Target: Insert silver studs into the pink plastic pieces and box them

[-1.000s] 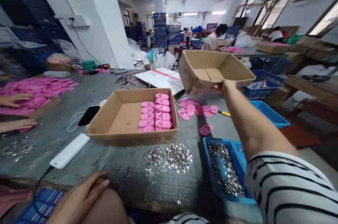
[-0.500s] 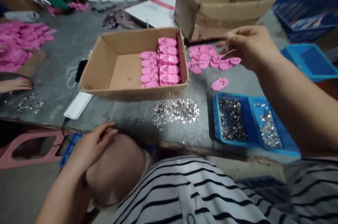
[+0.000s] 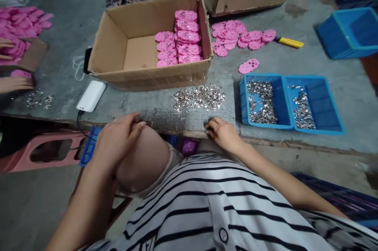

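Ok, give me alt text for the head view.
A person's left hand rests on a knee, right hand at the edge of a grey table; beyond are a cardboard box partly filled with pink pieces, loose silvery bits and blue bins.

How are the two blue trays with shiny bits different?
The left tray has bits over most of its bottom; the right tray has them bunched to one side. The left tray is nearer the loose shiny pile; the right tray, farther. Both are blue.

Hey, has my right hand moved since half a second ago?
Yes. Your right hand has come toward you, from the pink pieces beyond the blue tray to the tray's left, at the near edge of the table.
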Tool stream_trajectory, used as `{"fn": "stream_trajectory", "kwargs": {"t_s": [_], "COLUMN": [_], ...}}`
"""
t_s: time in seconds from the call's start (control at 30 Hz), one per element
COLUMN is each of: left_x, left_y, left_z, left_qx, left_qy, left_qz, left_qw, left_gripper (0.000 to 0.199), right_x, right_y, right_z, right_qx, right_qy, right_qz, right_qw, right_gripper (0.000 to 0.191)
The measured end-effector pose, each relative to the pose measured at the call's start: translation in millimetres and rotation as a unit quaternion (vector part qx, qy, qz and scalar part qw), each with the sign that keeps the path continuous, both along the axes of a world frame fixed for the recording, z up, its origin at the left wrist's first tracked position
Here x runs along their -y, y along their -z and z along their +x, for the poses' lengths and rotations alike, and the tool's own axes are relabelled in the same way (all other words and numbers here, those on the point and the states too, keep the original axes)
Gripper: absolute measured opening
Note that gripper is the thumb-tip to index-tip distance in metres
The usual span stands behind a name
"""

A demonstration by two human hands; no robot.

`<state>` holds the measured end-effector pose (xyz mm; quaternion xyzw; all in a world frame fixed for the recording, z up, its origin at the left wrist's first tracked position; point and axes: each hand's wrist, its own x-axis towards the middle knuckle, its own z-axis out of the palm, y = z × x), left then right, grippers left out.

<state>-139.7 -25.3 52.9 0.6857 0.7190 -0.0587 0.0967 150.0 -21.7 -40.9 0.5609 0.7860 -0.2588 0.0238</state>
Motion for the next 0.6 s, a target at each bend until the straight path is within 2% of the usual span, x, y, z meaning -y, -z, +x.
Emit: {"fn": "stream_trajectory", "kwargs": {"t_s": [0.13, 0.2, 0.3, 0.4, 0.47, 0.6], "left_x": [8.8, 9.4, 0.7, -20.3, -41.0, -98.2], "left_y": [3.4, 4.1, 1.2, -3.8, -3.2, 15.5], "left_z": [29.0, 49.6, 81.6, 113.2, 136.7, 196.7], "left_qx": [0.108, 0.164, 0.172, 0.157, 0.183, 0.260], "left_qy": [0.031, 0.062, 0.135, 0.216, 0.263, 0.292], "left_qz": [0.040, 0.013, -0.044, -0.089, -0.091, -0.041], "left_qw": [0.993, 0.984, 0.975, 0.960, 0.943, 0.920], "left_gripper": [0.042, 0.039, 0.036, 0.040, 0.044, 0.055], "right_x": [-0.7, -2.8, -7.1, -8.4, -4.7, 9.3], "right_y": [5.0, 9.0, 16.3, 22.5, 25.7, 30.6], "right_z": [-4.6, -2.1, 5.2, 13.9, 19.4, 28.6], "right_qx": [0.014, -0.028, -0.130, -0.209, -0.239, -0.285], "right_qy": [-0.004, 0.007, 0.058, 0.101, 0.115, 0.109], "right_qz": [0.035, 0.051, 0.068, 0.078, 0.088, 0.108], "right_qw": [0.999, 0.998, 0.988, 0.970, 0.960, 0.946], "right_gripper": [0.020, 0.017, 0.010, 0.008, 0.009, 0.013]}}
